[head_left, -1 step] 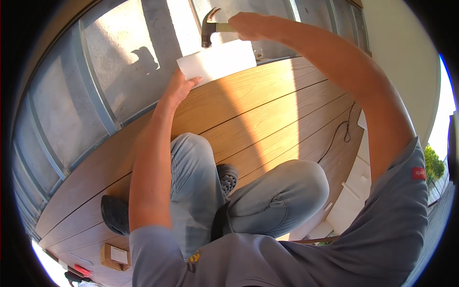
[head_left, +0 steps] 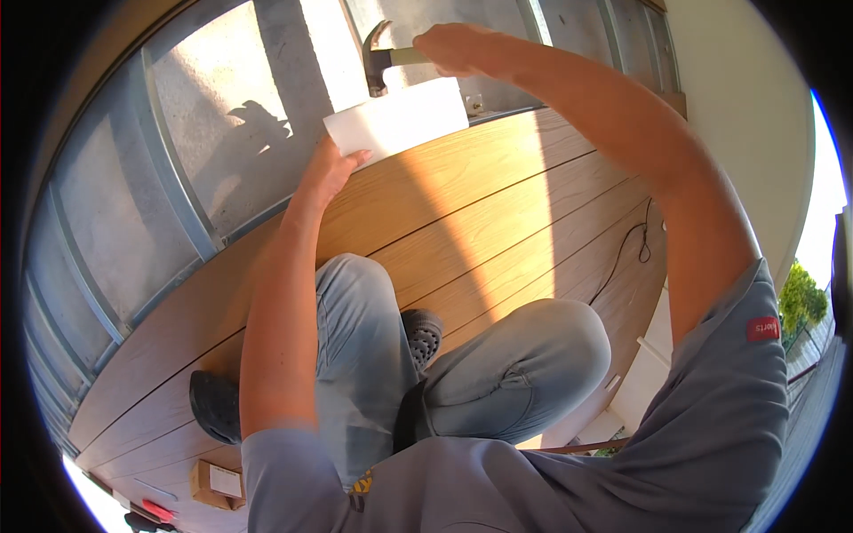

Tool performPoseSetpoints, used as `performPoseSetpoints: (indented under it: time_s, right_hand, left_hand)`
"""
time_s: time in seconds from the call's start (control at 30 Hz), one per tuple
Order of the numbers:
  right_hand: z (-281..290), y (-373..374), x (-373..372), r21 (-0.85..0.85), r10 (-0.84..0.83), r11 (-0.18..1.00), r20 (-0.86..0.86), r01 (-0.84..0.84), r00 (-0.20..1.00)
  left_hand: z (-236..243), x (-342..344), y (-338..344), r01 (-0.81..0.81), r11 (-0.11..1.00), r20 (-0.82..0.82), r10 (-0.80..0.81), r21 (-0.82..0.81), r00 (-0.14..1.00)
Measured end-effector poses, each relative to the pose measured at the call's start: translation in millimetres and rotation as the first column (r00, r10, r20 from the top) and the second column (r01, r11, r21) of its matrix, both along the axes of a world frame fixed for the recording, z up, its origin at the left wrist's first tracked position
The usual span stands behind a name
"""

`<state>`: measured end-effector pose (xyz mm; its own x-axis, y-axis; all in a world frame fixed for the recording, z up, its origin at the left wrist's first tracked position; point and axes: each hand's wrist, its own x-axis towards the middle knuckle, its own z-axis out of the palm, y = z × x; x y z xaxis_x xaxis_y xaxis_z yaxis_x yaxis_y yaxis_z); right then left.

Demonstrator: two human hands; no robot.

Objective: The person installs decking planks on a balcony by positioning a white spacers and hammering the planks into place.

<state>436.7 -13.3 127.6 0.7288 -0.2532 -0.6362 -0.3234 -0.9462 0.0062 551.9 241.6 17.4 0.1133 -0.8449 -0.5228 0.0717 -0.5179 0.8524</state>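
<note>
My right hand (head_left: 450,49) is closed round the handle of a claw hammer (head_left: 378,60). The hammer's head is at the far edge of a white rectangular piece (head_left: 400,117), seemingly against it, though I cannot tell if they touch. That piece sits along the far edge of the wood-plank floor, brightly lit, its material unclear. My left hand (head_left: 334,167) grips its left end, the thumb on the near side and the other fingers mostly hidden.
Grey metal framing (head_left: 169,151) runs beyond the plank floor (head_left: 426,213). A thin black cord (head_left: 635,240) lies on the right. At lower left are a small cardboard box (head_left: 218,482) and a red object (head_left: 158,510). My bent knees and dark clogs (head_left: 213,404) are close by.
The hammer has come slightly down and left, its head now at the white piece's far edge. The view has shifted a little; my left hand keeps its grip.
</note>
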Motion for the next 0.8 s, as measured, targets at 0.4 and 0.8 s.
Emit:
performPoseSetpoints:
  time_s: [0.4, 0.8]
  right_hand:
    - [-15.3, 182.1, -230.9, 0.309, -0.951, 0.295, 0.188, 0.904, 0.246]
    - [-47.4, 244.4, -324.9, 0.095, -0.831, 0.336, 0.498, 0.937, 0.247]
  left_hand:
    - [-25.5, -12.3, 2.3, 0.011, 1.0, -0.146, -0.014, -0.022, 0.989]
    - [-28.0, 0.6, 4.4, 0.052, 0.992, -0.092, -0.041, 0.116, 0.995]
